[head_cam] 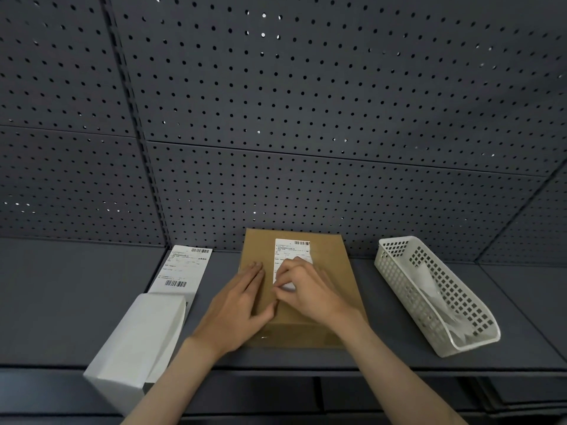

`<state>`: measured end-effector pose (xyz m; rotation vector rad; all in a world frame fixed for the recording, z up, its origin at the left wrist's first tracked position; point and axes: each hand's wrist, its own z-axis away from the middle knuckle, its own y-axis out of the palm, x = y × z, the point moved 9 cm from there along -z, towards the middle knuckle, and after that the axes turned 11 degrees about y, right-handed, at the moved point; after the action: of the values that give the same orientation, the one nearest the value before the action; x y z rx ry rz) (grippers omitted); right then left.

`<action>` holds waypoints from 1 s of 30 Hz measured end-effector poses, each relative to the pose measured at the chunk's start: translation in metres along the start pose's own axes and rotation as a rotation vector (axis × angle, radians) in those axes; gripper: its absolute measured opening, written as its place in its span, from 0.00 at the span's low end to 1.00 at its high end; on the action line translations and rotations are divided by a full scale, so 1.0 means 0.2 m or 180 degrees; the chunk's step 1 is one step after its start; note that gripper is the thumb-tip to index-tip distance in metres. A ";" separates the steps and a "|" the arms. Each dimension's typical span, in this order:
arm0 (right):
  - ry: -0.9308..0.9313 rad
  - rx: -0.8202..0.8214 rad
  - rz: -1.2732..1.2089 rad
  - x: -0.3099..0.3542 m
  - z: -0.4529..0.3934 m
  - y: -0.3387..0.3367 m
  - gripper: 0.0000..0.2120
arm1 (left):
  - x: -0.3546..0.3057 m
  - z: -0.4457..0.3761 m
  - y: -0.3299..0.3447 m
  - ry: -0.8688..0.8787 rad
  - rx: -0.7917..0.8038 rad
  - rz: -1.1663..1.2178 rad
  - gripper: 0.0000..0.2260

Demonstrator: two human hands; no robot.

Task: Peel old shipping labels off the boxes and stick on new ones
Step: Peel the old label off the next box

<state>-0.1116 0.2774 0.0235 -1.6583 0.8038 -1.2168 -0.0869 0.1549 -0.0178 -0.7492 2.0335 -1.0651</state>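
Note:
A flat brown cardboard box (331, 271) lies on the grey shelf in front of me. A white shipping label (291, 251) with a barcode is stuck on its top. My left hand (242, 299) lies flat on the box, fingers straight, just left of the label. My right hand (306, 291) pinches the label's near end, which is curled up off the cardboard. To the left lies a long white strip of labels (184, 268), and a white box (138, 338) sits over its near end.
A white perforated plastic basket (435, 289) with crumpled white paper inside stands at the right on the shelf (61, 286). A dark grey pegboard wall (306, 118) rises right behind the box. The shelf's front edge runs just below my wrists.

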 end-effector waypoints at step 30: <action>0.0186 0.0211 -0.0199 -0.02 -0.02 0.01 0.05 | -0.01 0.01 -0.01 0.0033 -0.0139 0.0059 0.37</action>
<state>-0.1165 0.2791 0.0197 -1.6110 0.7442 -1.3269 -0.0838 0.1554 -0.0158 -0.7472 2.0745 -1.0191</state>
